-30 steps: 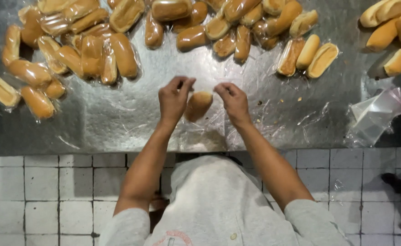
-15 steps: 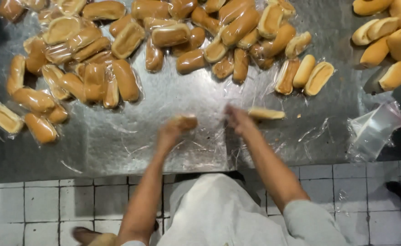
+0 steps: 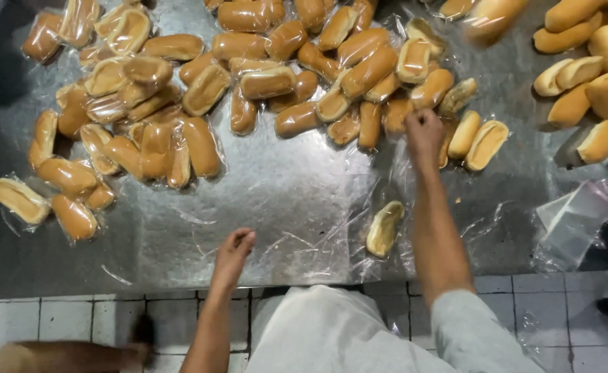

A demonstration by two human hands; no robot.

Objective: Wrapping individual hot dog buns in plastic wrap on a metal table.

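Rolls (image 3: 297, 76) are heaped across the far half of a steel table (image 3: 276, 186), many of them sealed in clear bags. A bare stretch of metal is left in the middle, between the heap and the near edge, and it is bounded on the left by a bagged cluster (image 3: 131, 148) and on the right by the outstretched arm. The near edge of the table is met by white floor tiles (image 3: 62, 321) below. One unwrapped roll (image 3: 385, 228) is seen lying alone on loose plastic film (image 3: 331, 242), near the front edge and just left of the right forearm; its split side is turned up, pale inside with a browned crust.

The right hand (image 3: 424, 135) is reached far forward to the edge of the heap, its fingers curled down onto the rolls there; whether one is actually gripped cannot be told, since the fingertips are hidden. The left hand (image 3: 233, 250) is held low over the bare metal near the front edge, fingers loosely together and pointing forward, with nothing in it.

A second, unbagged pile (image 3: 580, 76) is set at the far right, well apart from the heap. A stack of empty bags (image 3: 573, 221) is laid at the right front, beside the right elbow.
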